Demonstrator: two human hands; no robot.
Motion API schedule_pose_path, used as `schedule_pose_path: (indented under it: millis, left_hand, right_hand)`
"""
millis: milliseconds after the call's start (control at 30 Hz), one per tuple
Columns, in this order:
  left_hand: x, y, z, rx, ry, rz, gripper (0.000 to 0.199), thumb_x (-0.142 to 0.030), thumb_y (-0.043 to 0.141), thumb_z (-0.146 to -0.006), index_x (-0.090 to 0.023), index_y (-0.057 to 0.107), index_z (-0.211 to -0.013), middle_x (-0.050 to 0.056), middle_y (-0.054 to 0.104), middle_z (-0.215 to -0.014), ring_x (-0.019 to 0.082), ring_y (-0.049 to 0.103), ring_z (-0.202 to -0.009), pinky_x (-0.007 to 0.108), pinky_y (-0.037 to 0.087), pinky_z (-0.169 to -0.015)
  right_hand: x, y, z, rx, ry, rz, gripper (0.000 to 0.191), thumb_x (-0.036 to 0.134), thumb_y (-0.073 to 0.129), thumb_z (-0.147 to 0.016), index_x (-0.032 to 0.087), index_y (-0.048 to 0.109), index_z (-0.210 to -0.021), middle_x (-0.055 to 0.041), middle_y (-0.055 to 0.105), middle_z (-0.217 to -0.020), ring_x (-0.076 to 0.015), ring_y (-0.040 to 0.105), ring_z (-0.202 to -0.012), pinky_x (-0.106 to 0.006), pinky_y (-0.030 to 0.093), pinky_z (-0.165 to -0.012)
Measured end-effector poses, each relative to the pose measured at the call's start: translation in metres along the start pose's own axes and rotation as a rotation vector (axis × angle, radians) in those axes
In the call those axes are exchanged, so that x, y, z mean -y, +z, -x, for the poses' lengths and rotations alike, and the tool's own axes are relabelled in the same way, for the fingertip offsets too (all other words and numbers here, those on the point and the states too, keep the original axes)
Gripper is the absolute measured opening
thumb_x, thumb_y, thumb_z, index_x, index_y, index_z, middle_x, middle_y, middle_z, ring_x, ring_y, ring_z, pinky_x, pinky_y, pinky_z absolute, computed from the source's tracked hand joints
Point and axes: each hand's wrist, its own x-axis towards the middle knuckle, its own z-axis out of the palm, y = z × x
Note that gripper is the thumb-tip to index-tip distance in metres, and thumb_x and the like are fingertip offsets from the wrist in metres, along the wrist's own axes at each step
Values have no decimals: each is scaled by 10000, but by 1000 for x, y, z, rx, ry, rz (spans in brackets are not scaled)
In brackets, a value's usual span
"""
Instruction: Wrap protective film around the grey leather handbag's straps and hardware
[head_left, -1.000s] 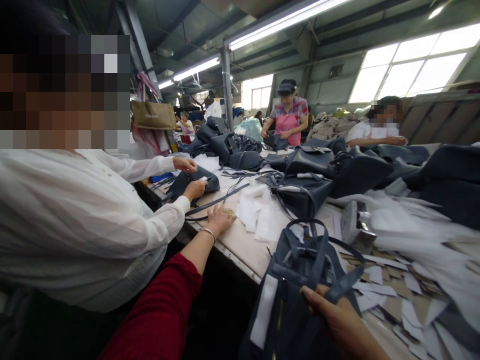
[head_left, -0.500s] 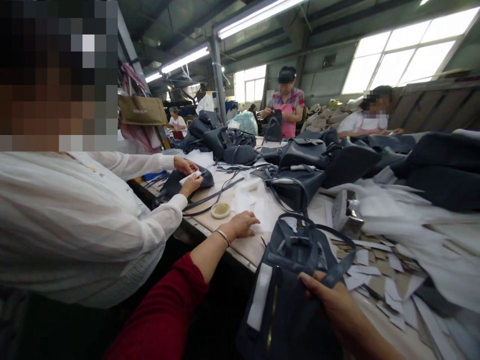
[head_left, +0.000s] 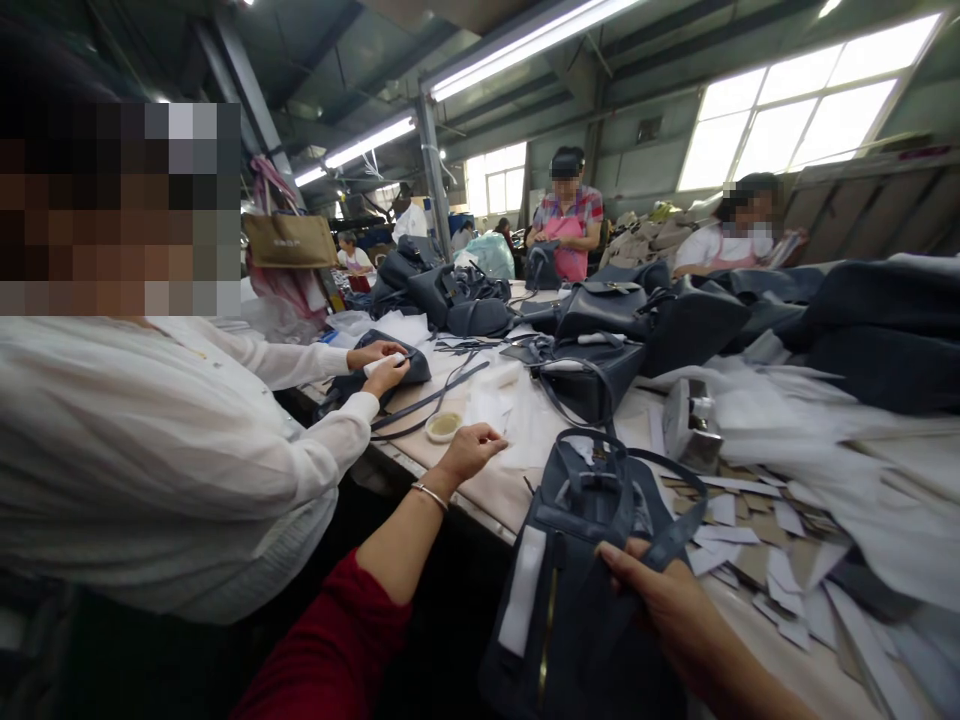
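Note:
A dark blue bag [head_left: 585,620] with a gold zipper lies at the table's front edge, a white strip [head_left: 523,592] on its front. My right hand [head_left: 652,585] grips it near the strap [head_left: 679,535], thumb on top. Over the white sheets [head_left: 517,415], my left hand [head_left: 474,450] has its fingers pinched together; whatever may be between the fingertips is too small to make out. A round dish [head_left: 443,427] of yellowish stuff sits just behind that hand's wrist.
At the left, a person in white [head_left: 150,460] works on a dark bag [head_left: 412,368]. A metal box [head_left: 694,425], card scraps [head_left: 757,530] and white wrapping [head_left: 840,450] lie at the right. Dark bags [head_left: 607,365] are piled behind. Two other people sit or stand across the table.
My left hand has shifted slightly up and left, and its fingers have drawn together. My right hand keeps its hold on the bag. Across the table, a person's dark bag is lower.

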Motion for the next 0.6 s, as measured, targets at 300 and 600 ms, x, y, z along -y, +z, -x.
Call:
schedule_pose_path:
  millis: [300,600]
  left_hand:
    - [-23,-18,24,-133,38,172,317,-457,586,-866,-169,637,-742,28,656,-769,164,607,-772,289,481,-771]
    - [-98,-51,41,-305,174,560,298,-464,543,-941,-184,602,-854,86,732,-1022,200,664,-966,334,488,-927]
  right_hand:
    - [4,10,9,18,-14,4,458,564,691,-756,194,449,-635,52,408,-574,-94,380,-513,-227,272,-483]
    - [5,8,13,-14,-13,18,471,586,692,-742,194,452,-639,58,388,-570,-86,352,-509,-218,244,-478]
